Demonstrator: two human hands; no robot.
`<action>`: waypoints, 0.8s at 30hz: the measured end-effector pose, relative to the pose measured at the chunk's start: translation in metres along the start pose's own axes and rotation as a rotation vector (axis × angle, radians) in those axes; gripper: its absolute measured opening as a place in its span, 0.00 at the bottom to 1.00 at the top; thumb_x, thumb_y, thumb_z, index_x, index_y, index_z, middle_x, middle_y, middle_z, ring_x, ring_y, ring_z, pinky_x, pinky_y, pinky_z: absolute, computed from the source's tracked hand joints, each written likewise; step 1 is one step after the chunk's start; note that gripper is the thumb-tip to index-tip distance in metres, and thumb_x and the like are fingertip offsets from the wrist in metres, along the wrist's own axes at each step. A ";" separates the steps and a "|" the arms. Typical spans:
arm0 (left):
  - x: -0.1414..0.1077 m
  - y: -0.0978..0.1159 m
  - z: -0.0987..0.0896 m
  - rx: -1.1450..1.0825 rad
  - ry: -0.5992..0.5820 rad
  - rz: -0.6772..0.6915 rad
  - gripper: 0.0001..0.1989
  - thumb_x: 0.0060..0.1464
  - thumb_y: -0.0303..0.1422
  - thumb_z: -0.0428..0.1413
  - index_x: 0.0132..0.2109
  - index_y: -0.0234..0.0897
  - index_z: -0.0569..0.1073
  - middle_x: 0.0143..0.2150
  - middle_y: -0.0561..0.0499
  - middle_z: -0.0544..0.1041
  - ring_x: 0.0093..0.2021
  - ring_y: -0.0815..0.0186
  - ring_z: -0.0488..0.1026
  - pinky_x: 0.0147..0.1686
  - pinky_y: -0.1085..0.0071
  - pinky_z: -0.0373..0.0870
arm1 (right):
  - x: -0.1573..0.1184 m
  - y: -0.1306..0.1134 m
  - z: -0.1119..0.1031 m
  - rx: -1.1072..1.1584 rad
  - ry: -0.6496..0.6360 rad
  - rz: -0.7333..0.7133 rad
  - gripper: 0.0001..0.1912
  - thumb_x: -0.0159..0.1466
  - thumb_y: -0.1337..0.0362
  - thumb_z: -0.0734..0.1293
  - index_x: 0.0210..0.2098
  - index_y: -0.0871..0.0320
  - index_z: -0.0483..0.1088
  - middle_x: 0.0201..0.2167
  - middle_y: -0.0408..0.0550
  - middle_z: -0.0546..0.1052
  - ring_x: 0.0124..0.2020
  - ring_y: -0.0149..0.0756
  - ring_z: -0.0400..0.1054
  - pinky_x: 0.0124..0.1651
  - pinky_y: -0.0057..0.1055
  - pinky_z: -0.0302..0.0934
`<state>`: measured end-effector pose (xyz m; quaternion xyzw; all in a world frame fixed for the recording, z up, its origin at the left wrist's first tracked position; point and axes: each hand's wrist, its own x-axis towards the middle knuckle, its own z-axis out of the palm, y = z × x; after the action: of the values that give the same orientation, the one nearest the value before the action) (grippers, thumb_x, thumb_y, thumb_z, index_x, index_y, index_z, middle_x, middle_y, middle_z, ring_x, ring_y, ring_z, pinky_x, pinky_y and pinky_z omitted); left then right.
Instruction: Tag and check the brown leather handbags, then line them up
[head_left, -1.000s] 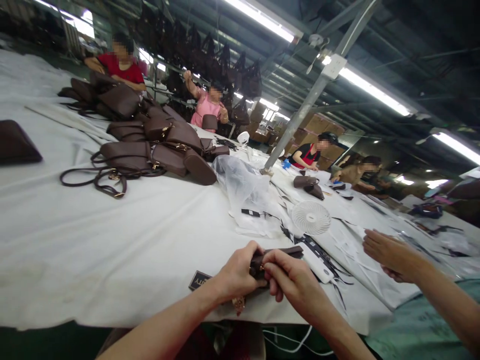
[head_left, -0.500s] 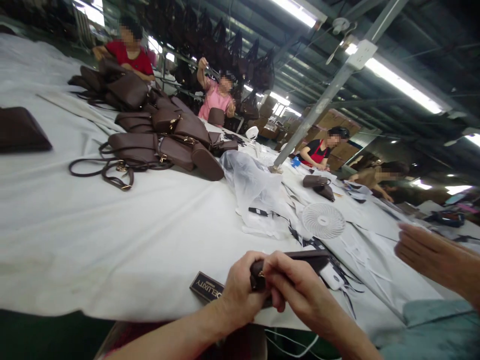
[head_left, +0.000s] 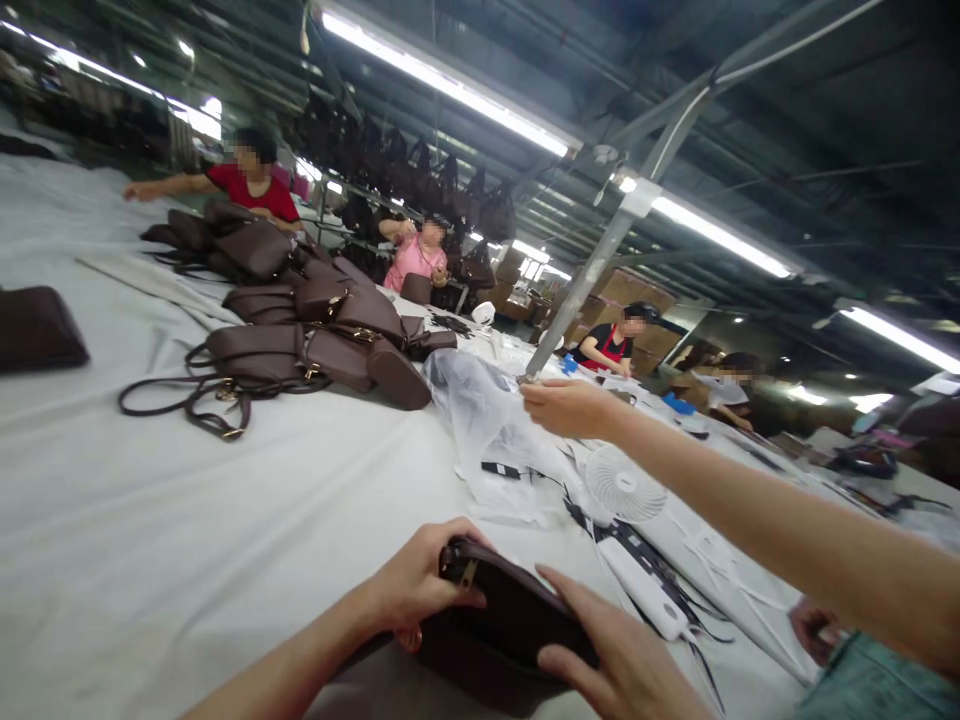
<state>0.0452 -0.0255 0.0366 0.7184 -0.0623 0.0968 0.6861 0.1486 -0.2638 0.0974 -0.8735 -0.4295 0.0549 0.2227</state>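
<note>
In front of me at the table's near edge is a dark brown handbag [head_left: 480, 650], its zipped top open and dark inside. My left hand [head_left: 427, 580] grips its left end, beside the brass-coloured zipper pull [head_left: 468, 574]. A round metallic piece [head_left: 409, 637] shows below that hand. My right hand [head_left: 611, 655] holds the right part of the opening, thumb on the near rim and fingers on the far rim. The bag's lower part is partly in shadow and cut off by the frame.
A co-worker's arm [head_left: 720, 490] stretches in from the right, the hand by the metal pole [head_left: 577, 300]. Brown bags [head_left: 322, 330] are heaped at left centre; another brown bag [head_left: 37, 328] lies far left. Clear plastic [head_left: 472, 400], a white fan [head_left: 626, 483] and a power strip [head_left: 637, 590] lie beyond.
My hands, together at the bag's end before, are now apart, and the bag's mouth stands open. The dark lettered card has gone from sight. The co-worker's hand has reached leftward.
</note>
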 end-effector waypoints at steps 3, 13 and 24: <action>-0.013 -0.002 -0.004 0.041 0.062 0.065 0.24 0.43 0.31 0.62 0.50 0.40 0.73 0.43 0.52 0.74 0.41 0.64 0.69 0.42 0.71 0.65 | 0.050 -0.012 0.024 0.151 0.075 -0.110 0.20 0.45 0.59 0.73 0.39 0.37 0.75 0.35 0.44 0.80 0.39 0.50 0.74 0.33 0.38 0.67; -0.012 -0.039 -0.003 -0.064 0.174 0.095 0.17 0.44 0.32 0.60 0.45 0.38 0.78 0.34 0.52 0.75 0.32 0.68 0.69 0.33 0.75 0.64 | 0.291 -0.127 0.115 0.093 0.114 -0.608 0.30 0.54 0.63 0.68 0.56 0.37 0.67 0.47 0.40 0.78 0.53 0.47 0.70 0.50 0.38 0.63; -0.014 -0.039 -0.013 0.091 -0.012 0.533 0.27 0.58 0.54 0.49 0.50 0.38 0.78 0.50 0.39 0.75 0.50 0.57 0.72 0.49 0.66 0.67 | 0.338 -0.109 0.139 -0.047 0.016 -0.745 0.36 0.49 0.67 0.71 0.53 0.27 0.66 0.46 0.33 0.78 0.57 0.48 0.67 0.53 0.41 0.63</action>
<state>0.0399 -0.0111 -0.0040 0.7074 -0.2486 0.2723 0.6029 0.2408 0.1034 0.0525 -0.6627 -0.7172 -0.0467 0.2104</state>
